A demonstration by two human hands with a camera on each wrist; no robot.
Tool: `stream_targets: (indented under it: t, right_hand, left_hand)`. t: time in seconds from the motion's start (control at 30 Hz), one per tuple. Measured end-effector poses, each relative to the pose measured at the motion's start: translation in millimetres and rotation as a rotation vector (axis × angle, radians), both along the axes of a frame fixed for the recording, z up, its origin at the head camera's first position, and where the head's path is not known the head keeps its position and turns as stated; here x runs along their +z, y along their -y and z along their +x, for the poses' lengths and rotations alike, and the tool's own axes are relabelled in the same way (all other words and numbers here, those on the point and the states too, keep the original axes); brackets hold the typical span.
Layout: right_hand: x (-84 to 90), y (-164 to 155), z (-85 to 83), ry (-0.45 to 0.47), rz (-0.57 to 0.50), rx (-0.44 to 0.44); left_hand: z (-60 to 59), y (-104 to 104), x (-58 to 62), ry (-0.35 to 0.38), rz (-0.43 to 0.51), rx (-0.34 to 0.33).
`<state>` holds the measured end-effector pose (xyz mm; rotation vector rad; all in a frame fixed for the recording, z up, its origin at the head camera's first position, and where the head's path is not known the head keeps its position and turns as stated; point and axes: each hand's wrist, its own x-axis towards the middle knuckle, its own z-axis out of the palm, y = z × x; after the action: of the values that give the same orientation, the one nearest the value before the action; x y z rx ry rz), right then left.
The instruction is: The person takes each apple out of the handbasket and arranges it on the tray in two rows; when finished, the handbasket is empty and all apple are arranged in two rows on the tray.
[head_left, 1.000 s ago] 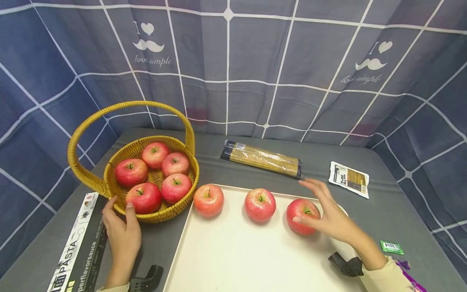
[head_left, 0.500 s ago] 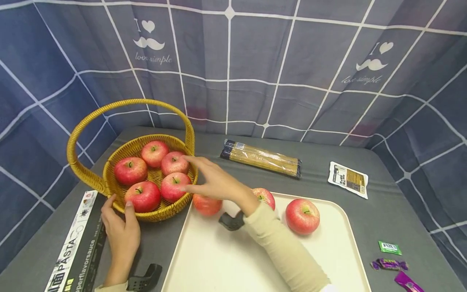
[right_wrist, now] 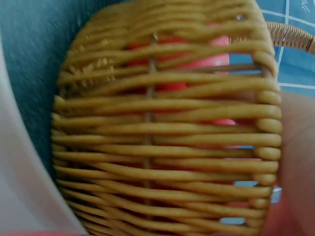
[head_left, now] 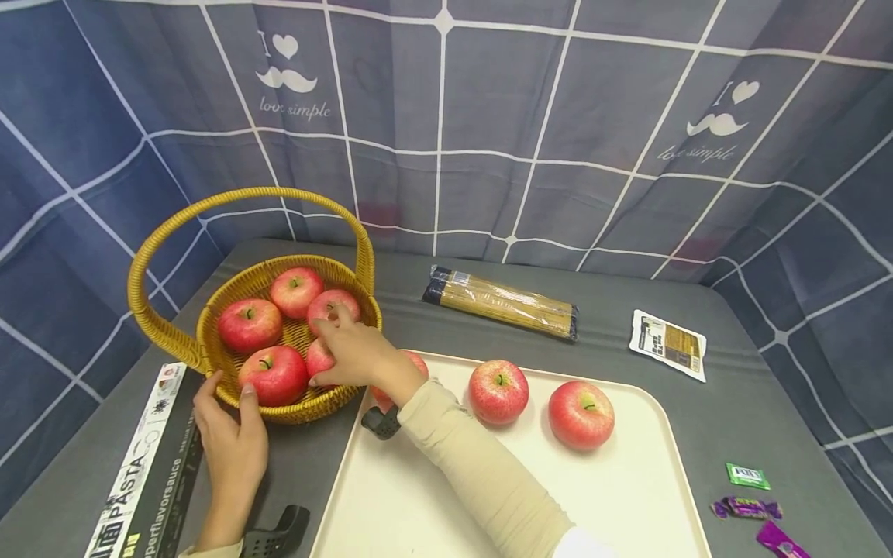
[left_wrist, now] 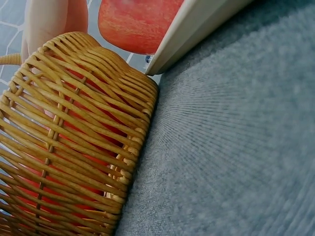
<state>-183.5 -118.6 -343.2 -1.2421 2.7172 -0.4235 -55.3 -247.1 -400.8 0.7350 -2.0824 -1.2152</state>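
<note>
In the head view, my right hand (head_left: 359, 351) reaches over the right rim of a yellow wicker basket (head_left: 321, 404). Its thumb and fingers curl round the red apple (head_left: 318, 359) at the basket's front right, hiding much of it. Several other apples lie in the basket, one (head_left: 272, 376) nearest my left hand (head_left: 232, 453). That hand holds the basket's front left rim, its thumb and fingertips at the edge. Both wrist views look at the woven outer wall, with red fruit showing through the gaps; part of the right hand (left_wrist: 56, 22) shows beyond the rim in the left wrist view.
A cream tray (head_left: 412, 496) beside the basket bears three apples, one (head_left: 413, 361) partly behind the right wrist. Behind it lies a pack of spaghetti (head_left: 505, 302), with a white pouch (head_left: 667, 345) further right. Wrapped candies (head_left: 746, 508) lie far right, a pasta box (head_left: 149, 465) left.
My right hand has moved left from the rightmost tray apple, across the tray, and closed round an apple in the basket. The left hand has stayed at the basket rim.
</note>
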Motion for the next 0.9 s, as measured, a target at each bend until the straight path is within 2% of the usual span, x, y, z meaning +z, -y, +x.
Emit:
stream_targets:
  t: [0.07,0.23,0.33,0.47,0.53,0.67,0.8,0.9]
  right_hand:
    - [-1.4,-3,-0.3,0.009,-0.071,0.009]
    - [2.3,-19,-3.1,0.082,-0.376,0.044]
    - [15.4,-41,-2.4,0.179,-0.544,0.041]
    - [36.6,-90,-1.4,0.270,-0.659,0.002]
    - [44.4,-123,-1.9,0.270,-0.677,-0.026]
    - [48.0,-202,-2.0,0.166,-0.669,-0.166]
    - [37.3,-285,6.1,0.059,-0.598,-0.365]
    - [22.9,-336,19.0,0.009,-0.529,-0.471]
  left_hand:
    - [-0.5,0,0.5,0.000,-0.001,-0.008]
    - [-0.3,0,0.9,0.000,0.000,-0.003]
    - [1.0,1,1.2,0.007,0.001,0.007]
    - [1.9,2,0.3,0.003,0.002,0.005]
    - [2.1,2,-0.8,-0.004,0.008,0.004]
    - [2.0,1,-2.8,-0.011,0.017,0.000]
    - [1.6,0,-3.5,-0.011,0.010,0.003]
    - [1.3,0,-3.8,-0.011,0.010,0.009]
